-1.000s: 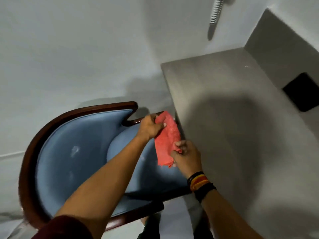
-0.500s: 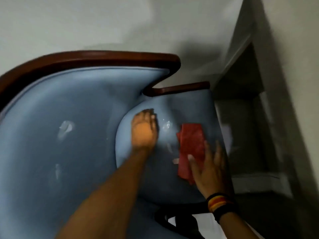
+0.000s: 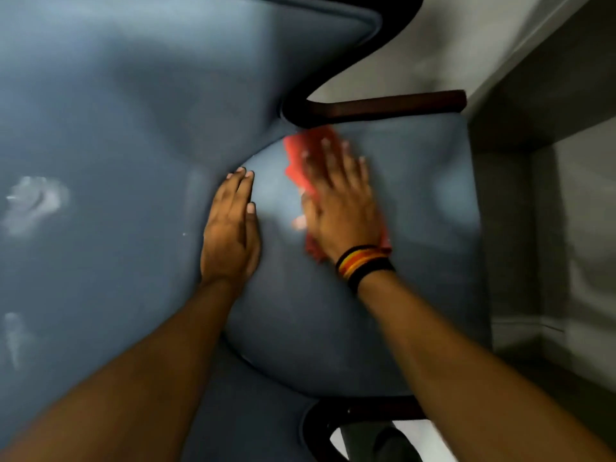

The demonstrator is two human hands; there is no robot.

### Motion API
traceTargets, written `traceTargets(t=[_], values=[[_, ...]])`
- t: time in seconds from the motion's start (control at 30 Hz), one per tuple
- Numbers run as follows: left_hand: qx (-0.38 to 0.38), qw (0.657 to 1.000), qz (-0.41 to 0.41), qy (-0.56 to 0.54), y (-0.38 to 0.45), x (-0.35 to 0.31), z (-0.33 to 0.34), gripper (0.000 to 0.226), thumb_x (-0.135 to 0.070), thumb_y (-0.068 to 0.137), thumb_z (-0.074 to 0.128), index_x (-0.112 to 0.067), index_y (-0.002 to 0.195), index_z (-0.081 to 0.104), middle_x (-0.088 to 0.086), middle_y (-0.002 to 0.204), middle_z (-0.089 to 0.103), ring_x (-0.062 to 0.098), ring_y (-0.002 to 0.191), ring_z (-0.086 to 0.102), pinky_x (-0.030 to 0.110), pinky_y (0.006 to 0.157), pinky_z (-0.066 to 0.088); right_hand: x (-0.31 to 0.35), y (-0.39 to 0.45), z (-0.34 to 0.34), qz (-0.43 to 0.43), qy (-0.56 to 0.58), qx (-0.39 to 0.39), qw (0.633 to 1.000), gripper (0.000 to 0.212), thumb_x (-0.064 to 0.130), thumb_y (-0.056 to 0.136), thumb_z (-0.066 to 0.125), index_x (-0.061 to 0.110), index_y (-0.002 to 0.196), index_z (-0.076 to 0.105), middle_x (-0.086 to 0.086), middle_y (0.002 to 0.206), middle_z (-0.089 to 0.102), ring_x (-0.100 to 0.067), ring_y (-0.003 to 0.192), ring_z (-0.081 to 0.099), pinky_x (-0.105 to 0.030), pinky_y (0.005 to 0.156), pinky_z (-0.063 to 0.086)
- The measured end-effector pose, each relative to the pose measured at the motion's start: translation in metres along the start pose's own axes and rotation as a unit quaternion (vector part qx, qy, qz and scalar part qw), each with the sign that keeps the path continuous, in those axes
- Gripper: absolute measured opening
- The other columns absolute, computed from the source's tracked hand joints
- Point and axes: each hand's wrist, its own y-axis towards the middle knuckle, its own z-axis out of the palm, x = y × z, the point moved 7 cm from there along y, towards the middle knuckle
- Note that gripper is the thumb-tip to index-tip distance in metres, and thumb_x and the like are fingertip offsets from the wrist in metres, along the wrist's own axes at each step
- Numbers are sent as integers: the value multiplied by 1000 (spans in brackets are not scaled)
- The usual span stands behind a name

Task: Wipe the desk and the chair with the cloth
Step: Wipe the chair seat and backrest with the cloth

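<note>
We have just swung from the surface down to the chair (image 3: 366, 328): our right hand (image 3: 340, 208) now presses the red cloth (image 3: 296, 155) flat on the seat, fingers spread, toward one o'clock. Our left hand (image 3: 230, 235) rests flat, fingers together, at nine o'clock beside it. Chair wiping looks underway.

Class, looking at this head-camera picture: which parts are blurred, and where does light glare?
Head view: the right hand and red cloth smear with motion blur; the left hand is sharper; pale sheen patches glare on the chair's blue backrest; the wide lens bends edges.
</note>
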Motion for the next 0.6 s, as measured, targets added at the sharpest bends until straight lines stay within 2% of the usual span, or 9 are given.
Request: traceTargets(t=[0.07, 0.13, 0.2, 0.27, 0.33, 0.4, 0.43, 0.5, 0.6], values=[[4, 1000, 2, -2, 1, 4, -1, 49, -6, 107, 40, -7, 156, 45, 11, 164, 44, 27, 155, 36, 33, 131, 24, 37, -50, 16, -79, 9, 34, 996, 74, 45, 94, 44, 23, 164, 29, -10, 174, 22, -37, 161, 16, -58, 129, 16], [13, 1000, -2, 0, 3, 3, -1, 50, -6, 105, 40, -7, 155, 46, 11, 163, 45, 29, 154, 38, 31, 130, 24, 51, -112, 27, -138, 1, 62, 989, 82, 50, 93, 54, 22, 165, 26, -8, 175, 18, -36, 162, 13, -57, 130, 13], [16, 1000, -15, 6, 4, 0, -1, 49, -11, 107, 39, -8, 156, 46, 10, 164, 45, 27, 155, 38, 29, 130, 24, 39, -175, 37, -177, -36, 73, 981, 93, 56, 83, 66, 23, 163, 32, -7, 174, 23, -34, 161, 19, -57, 128, 15], [19, 999, -23, 14, 4, -3, -2, 49, -13, 108, 38, -11, 157, 44, 7, 165, 43, 25, 156, 36, 30, 130, 23, 8, -228, 41, -178, -65, 81, 979, 94, 57, 80, 68, 27, 163, 33, -4, 174, 20, -31, 162, 13, -58, 127, 12], [20, 999, -25, 21, 3, -5, -4, 50, -14, 108, 37, -12, 158, 43, 6, 166, 42, 24, 156, 35, 30, 131, 23, -32, -250, 30, -135, -79, 81, 984, 93, 57, 81, 61, 30, 163, 28, -2, 177, 9, -30, 163, 2, -64, 125, 14], [18, 999, -28, 25, 3, -6, -3, 50, -14, 108, 38, -12, 158, 43, 6, 166, 42, 23, 156, 35, 25, 130, 20, -72, -234, 11, -35, -75, 63, 995, 92, 55, 77, 54, 28, 162, 32, -7, 176, 9, -37, 161, 12, -69, 123, 17], [17, 999, -30, 26, 2, -5, -3, 50, -14, 108, 38, -12, 158, 43, 6, 166, 42, 23, 156, 35, 24, 130, 18, -91, -216, -1, 30, -63, 37, 997, 86, 52, 81, 50, 26, 161, 33, -9, 174, 14, -40, 159, 18, -69, 124, 14], [15, 999, -32, 29, 1, -6, -3, 50, -13, 107, 39, -12, 158, 43, 6, 166, 42, 24, 156, 35, 25, 130, 19, -126, -164, -19, 157, -23, -11, 987, 71, 47, 97, 37, 23, 163, 29, -14, 173, 19, -40, 159, 17, -67, 127, 10], [11, 999, -37, 33, 0, -6, -1, 52, -12, 106, 39, -12, 158, 43, 6, 166, 42, 23, 157, 34, 27, 131, 18, -144, -67, -36, 230, 40, -72, 970, 65, 46, 104, 28, 24, 165, 23, -12, 175, 16, -37, 162, 11, -63, 129, 10]])
